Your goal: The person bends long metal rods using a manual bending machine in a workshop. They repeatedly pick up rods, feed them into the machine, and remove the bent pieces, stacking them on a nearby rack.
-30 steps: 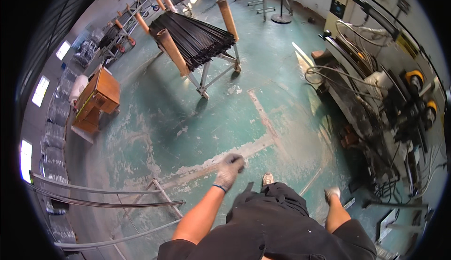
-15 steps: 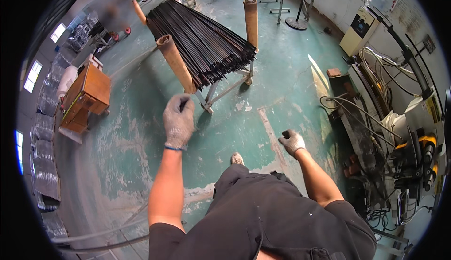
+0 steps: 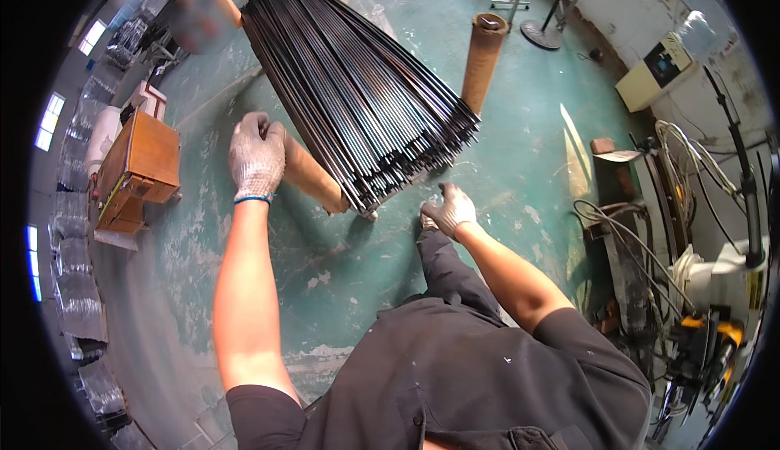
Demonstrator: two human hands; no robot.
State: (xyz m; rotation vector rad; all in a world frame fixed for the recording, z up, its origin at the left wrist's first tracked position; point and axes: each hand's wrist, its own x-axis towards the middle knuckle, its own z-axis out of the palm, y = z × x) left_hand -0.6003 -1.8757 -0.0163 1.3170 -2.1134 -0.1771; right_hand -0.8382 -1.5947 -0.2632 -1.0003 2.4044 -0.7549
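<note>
My left hand (image 3: 257,156), in a pale knitted glove with a blue cuff edge, is closed at the upper end of a brown cardboard tube (image 3: 311,178). It hides the tube's top. The tube stands slanted at the near left corner of a stack of long thin black rods (image 3: 357,84). My right hand (image 3: 449,208), also gloved, is held just short of the rods' near ends. Its fingers are parted and nothing shows in them. The rods lie lengthwise, fanning wider toward me, with uneven tips.
Another cardboard tube (image 3: 484,64) stands at the stack's right corner. A wooden cabinet (image 3: 150,157) is at the left. Along the right wall are a water dispenser (image 3: 656,72), loose cables (image 3: 617,230) and yellow-black equipment (image 3: 711,344). A round-based stand (image 3: 542,35) is farther back.
The rod stack now appears nearer and larger. My left hand has reached forward and left to the tube's upper end. My right hand has come forward and left, toward the rod ends.
</note>
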